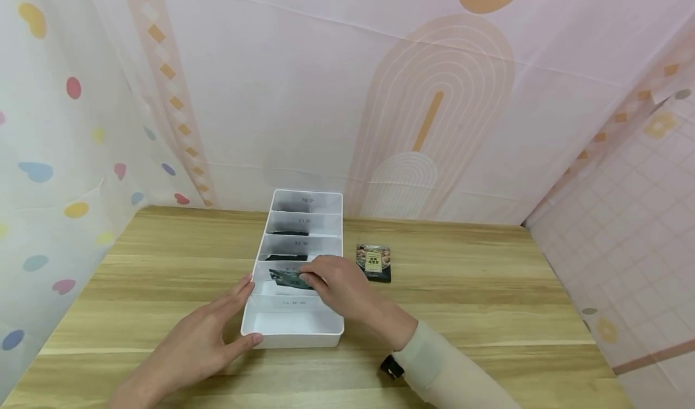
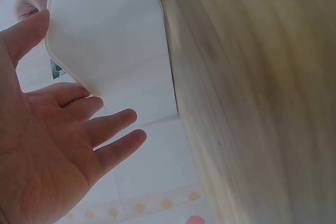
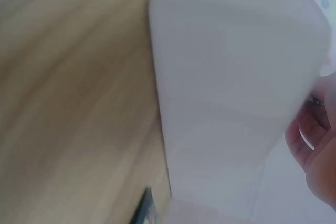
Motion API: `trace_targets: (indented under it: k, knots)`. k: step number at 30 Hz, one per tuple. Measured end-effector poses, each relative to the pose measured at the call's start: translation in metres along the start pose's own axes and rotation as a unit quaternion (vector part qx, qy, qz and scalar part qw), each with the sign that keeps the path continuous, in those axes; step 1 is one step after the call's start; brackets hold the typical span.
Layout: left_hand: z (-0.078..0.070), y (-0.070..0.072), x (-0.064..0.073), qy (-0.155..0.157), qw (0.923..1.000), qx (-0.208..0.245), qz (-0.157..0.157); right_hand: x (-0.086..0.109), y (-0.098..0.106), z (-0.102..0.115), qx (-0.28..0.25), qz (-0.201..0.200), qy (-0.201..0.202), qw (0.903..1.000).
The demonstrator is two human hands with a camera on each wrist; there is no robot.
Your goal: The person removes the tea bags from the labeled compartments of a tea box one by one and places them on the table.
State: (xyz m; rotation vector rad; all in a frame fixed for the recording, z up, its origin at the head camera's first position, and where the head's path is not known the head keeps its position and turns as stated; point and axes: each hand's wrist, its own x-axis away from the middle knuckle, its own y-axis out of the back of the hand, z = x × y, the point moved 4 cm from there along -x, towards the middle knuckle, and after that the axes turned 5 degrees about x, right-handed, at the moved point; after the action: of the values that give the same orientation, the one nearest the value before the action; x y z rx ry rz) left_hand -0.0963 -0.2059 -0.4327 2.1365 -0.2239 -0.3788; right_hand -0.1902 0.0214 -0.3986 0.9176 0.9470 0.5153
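A long white divided box stands on the table with its narrow end toward me. My right hand pinches a dark green packet between thumb and fingers, over the second compartment from the near end. The packet lies tilted, partly inside that compartment. My left hand touches the box at its near left corner, thumb at the front edge and fingertips along the left side. In the left wrist view the left hand's fingers are spread and fairly straight. The right wrist view shows the box's side wall and part of the right hand.
Another dark packet with a food picture and yellow label lies right of the box. Dark packets sit in compartments farther back. Small printed labels mark the dividers. A patterned cloth hangs behind the wooden table.
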Motion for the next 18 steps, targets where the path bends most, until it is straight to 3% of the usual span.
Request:
trace_targets:
  k: [18]
  knots:
    - [0.000,-0.001,-0.002,0.004,1.0000,0.001,0.008,-0.004,0.044,-0.019,-0.039,-0.055,-0.049,0.9965]
